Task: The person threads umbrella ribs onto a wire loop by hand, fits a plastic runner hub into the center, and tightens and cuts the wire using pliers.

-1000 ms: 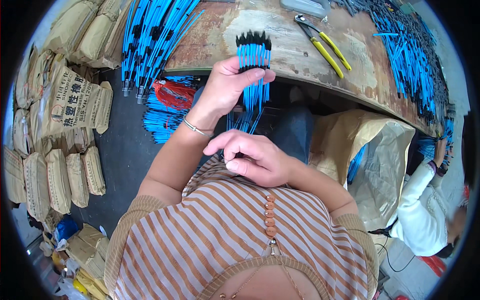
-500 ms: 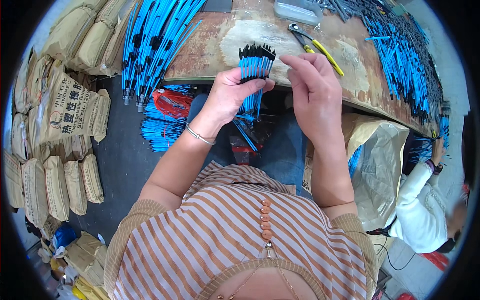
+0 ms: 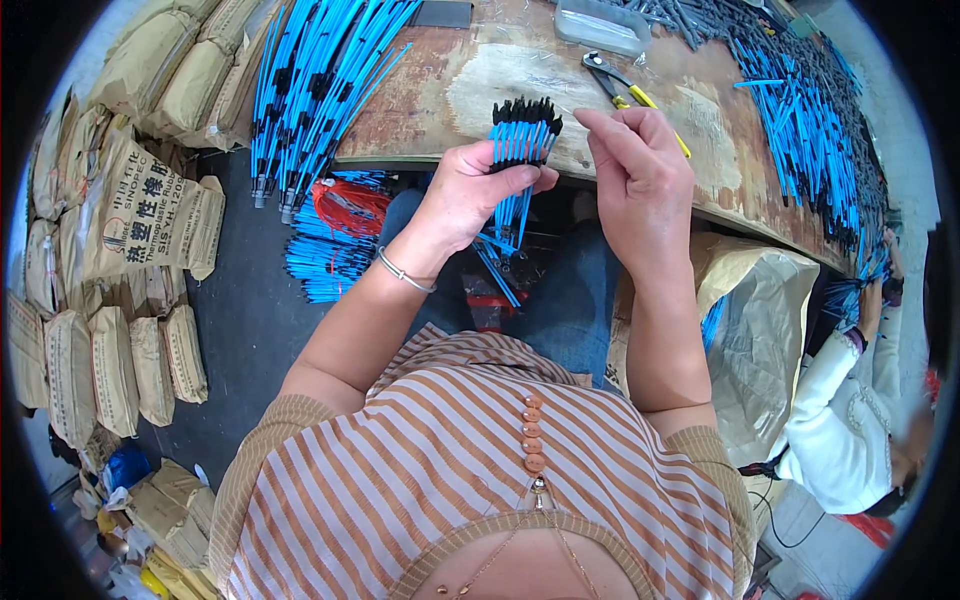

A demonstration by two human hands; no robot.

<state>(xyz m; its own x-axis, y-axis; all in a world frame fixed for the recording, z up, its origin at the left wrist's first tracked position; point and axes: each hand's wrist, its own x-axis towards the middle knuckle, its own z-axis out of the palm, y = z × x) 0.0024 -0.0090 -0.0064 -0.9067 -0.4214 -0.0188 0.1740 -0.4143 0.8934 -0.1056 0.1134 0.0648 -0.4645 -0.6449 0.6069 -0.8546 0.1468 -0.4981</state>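
Note:
My left hand is closed round a bundle of thin blue rods with black tips, held upright in front of the table's near edge. The tips stand side by side at the top, and the lower ends hang below my fingers. My right hand is raised just to the right of the bundle, apart from it. Its index finger points toward the black tips, the fingers look spread, and I see nothing in them. More blue rods lie low between my legs.
Pliers with yellow handles and a clear plastic box lie on the worn wooden table. Blue rods are heaped at left, more at right. Paper sacks stand left; an open sack and a co-worker are right.
The view has shifted slightly. My left hand still holds the bundle, and my right hand stays beside it, a little farther from the tips. The co-worker's arms have moved at the right.

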